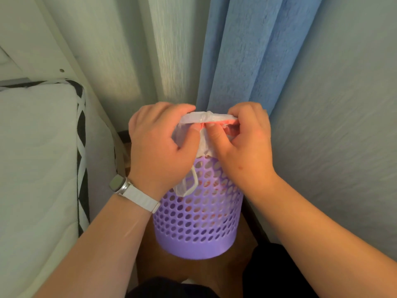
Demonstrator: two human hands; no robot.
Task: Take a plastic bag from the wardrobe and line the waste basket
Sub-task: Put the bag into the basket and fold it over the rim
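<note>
Both hands at rim of purple waste basket (197,220) — left hand (159,151) and right hand (245,147) fingers pinching translucent plastic bag (204,119); loose handle loop dangles outside basket.

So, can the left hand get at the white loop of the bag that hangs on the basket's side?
Probably yes. The loop hangs uncovered just below the left hand, but that hand now pinches the plastic bag and must release it first.

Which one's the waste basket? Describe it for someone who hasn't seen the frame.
Start at the blue curtain hanging in the middle. The waste basket stands on the floor right below it, under both hands. It is the only lilac thing: a round plastic bin with perforated walls.
</note>
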